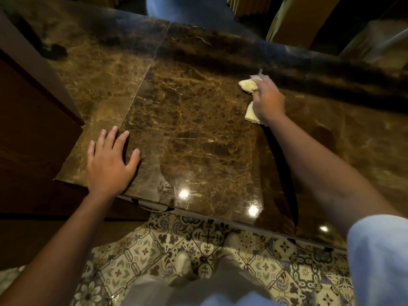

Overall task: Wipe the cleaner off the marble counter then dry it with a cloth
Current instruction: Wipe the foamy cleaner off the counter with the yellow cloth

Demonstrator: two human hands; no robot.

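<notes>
Patterned floor tiles [198,237] lie nearest, and beyond them the left hand [110,164] rests flat, fingers spread, on the marble table [198,133], while the right hand [268,100] clamps a yellow cloth [248,86] far right, unwiped marble stretching leftward.

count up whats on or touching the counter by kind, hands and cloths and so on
hands: 2, the left hand flat on the marble counter, the right hand gripping a cloth
cloths: 1, the pale yellow cloth under the right hand
slab seams: 1, the seam running across the counter
total: 4
</notes>
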